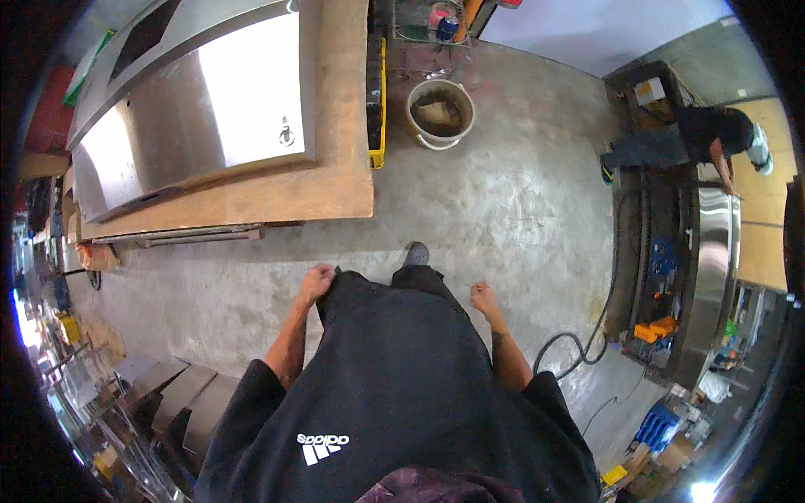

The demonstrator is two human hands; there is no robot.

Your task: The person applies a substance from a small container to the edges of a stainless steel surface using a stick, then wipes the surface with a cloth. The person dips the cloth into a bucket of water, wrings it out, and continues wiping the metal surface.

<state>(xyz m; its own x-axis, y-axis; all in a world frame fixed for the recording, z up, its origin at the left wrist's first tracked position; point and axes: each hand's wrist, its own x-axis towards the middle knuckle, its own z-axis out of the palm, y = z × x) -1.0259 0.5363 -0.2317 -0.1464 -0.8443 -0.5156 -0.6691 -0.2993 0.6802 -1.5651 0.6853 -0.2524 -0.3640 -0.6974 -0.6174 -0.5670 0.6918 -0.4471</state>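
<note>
My left hand [316, 283] hangs beside my black shirt, its fingers curled together. A small dark edge shows at its fingertips; whether this is cloth or a separate object I cannot make out. On the other side, my right hand [482, 298] is held out from my body over the concrete floor, fingers curled in, with nothing visible in it. Ahead and to the left, a large shiny steel panel or cabinet [197, 117] lies on a wooden worktable [344, 180]. Neither hand touches the table. One grey shoe [417, 254] of mine shows below.
A pale bucket [440, 141] with something inside stands ahead, beside a yellow-edged black crate [377, 126]. At the right, another person [683, 138] bends over a bench with a steel piece [717, 243]. A black hose [579, 348] lies on the floor. Metal sheets [180, 398] stand behind left.
</note>
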